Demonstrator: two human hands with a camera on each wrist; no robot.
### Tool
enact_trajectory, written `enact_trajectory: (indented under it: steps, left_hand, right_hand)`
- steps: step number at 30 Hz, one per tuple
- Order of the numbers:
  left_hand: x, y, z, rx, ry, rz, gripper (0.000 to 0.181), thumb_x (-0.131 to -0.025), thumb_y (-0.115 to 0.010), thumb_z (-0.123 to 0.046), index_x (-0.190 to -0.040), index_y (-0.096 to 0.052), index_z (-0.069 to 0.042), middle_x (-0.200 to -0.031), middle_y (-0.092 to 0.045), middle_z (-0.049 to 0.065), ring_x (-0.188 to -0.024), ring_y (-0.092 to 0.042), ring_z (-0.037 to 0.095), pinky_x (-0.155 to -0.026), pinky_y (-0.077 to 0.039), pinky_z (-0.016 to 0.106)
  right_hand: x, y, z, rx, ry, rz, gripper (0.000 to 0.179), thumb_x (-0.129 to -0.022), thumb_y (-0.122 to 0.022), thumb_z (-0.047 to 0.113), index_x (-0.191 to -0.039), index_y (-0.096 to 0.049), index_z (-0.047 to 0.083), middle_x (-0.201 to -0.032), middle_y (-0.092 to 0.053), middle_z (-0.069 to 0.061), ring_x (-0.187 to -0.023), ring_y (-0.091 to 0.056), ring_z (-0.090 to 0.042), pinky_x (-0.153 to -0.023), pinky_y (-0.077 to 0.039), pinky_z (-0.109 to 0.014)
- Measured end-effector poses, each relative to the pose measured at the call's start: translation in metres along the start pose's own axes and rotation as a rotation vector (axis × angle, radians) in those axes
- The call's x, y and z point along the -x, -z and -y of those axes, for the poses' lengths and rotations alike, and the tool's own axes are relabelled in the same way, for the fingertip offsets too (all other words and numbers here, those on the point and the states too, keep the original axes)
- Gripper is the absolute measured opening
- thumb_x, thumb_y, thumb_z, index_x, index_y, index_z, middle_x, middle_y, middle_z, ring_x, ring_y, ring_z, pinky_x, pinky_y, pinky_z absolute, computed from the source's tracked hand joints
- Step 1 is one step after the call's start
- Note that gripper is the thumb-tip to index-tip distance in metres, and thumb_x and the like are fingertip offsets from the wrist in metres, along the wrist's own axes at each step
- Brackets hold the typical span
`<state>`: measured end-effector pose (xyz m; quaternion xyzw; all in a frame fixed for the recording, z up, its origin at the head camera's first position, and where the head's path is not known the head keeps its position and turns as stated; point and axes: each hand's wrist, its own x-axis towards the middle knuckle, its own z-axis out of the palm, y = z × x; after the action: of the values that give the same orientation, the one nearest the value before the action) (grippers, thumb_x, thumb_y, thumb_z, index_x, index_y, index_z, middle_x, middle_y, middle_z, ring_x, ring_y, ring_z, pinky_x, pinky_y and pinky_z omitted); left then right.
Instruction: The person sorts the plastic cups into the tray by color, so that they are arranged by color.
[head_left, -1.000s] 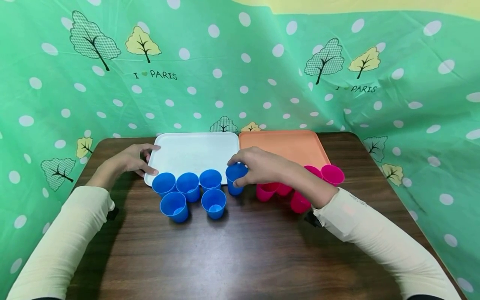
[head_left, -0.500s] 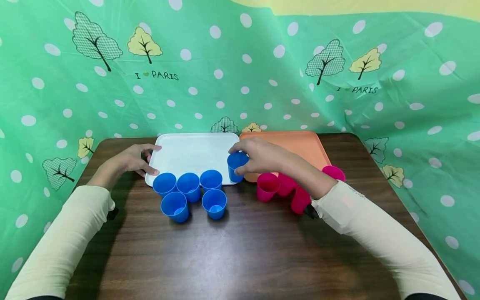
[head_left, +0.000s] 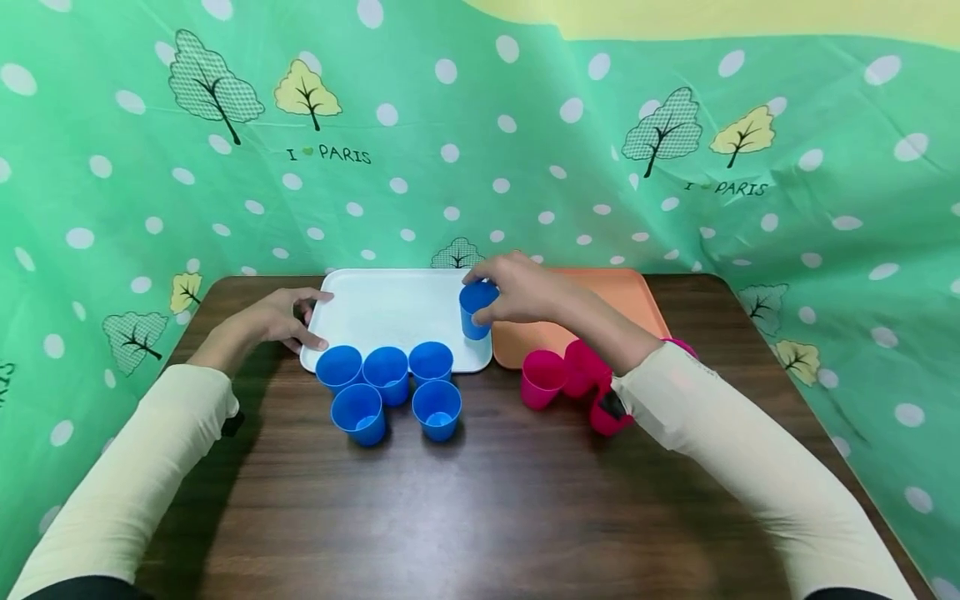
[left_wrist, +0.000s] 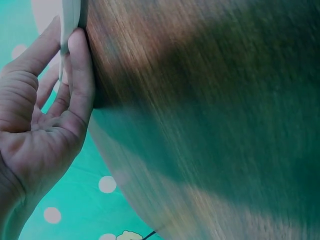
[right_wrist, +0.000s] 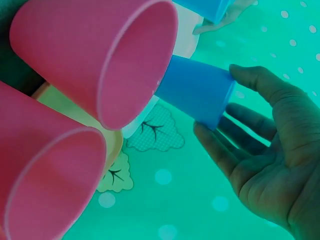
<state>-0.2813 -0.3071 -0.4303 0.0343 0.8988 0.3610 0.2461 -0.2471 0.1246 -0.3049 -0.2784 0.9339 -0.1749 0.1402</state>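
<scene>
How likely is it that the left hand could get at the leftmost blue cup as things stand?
Likely yes: the left hand is close to the leftmost blue cup, nothing visible between them. But it pinches the edge of the white tray, so it would probably need to let go first.

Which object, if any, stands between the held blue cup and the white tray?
Nothing visible: the right hand holds the blue cup over the right end of the white tray; the other blue cups stand by its near edge.
</scene>
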Motion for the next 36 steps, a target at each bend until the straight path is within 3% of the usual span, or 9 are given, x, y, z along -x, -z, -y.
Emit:
enact_trajectory:
  steps: [18, 36]
  left_hand:
    - [0.002, 0.001, 0.0, 0.0, 0.016, -0.016, 0.101, -0.09, -0.097, -0.01, -0.173, -0.04, -0.006, -0.125, -0.049, 0.024, -0.095, -0.064, 0.03, -0.076, -0.072, 0.041]
    - [0.001, 0.0, -0.003, 0.006, 0.012, -0.009, 0.101, -0.09, -0.097, -0.01, -0.173, -0.041, -0.005, -0.122, -0.05, 0.022, -0.092, -0.065, 0.028, -0.075, -0.072, 0.041]
  right_hand:
    - [-0.044, 0.012, -0.007, -0.009, -0.007, -0.047, 0.058, -0.096, -0.087, 0.025, -0.149, -0.072, 0.007, -0.152, -0.07, -0.016, -0.133, -0.066, -0.034, -0.111, -0.063, -0.048]
    - [-0.08, 0.0, -0.013, -0.029, -0.085, -0.042, 0.062, -0.1, -0.086, 0.028, -0.155, -0.067, 0.006, -0.16, -0.065, -0.014, -0.137, -0.063, -0.029, -0.117, -0.058, -0.046]
